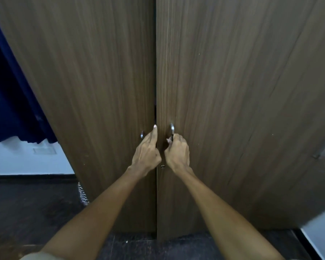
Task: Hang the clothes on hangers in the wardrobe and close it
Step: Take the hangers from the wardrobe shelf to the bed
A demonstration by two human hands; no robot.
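Closing step: right hand [177,152] curls around its handle [172,129]; left hand [146,152] presses straight-fingered on the left door [101,91]. Next, shut the slim gap.

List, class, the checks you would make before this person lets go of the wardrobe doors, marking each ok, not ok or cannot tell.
1. Right hand grips the right handle: ok.
2. Left hand on the left door, finger extended along its edge, beside the left handle: ok.
3. Doors fully shut: not ok, a dark gap shows between them.
4. Finger clear of the closing gap: not ok.
5. Clothes hung inside: cannot tell, hidden.
6. Lock engaged: cannot tell.
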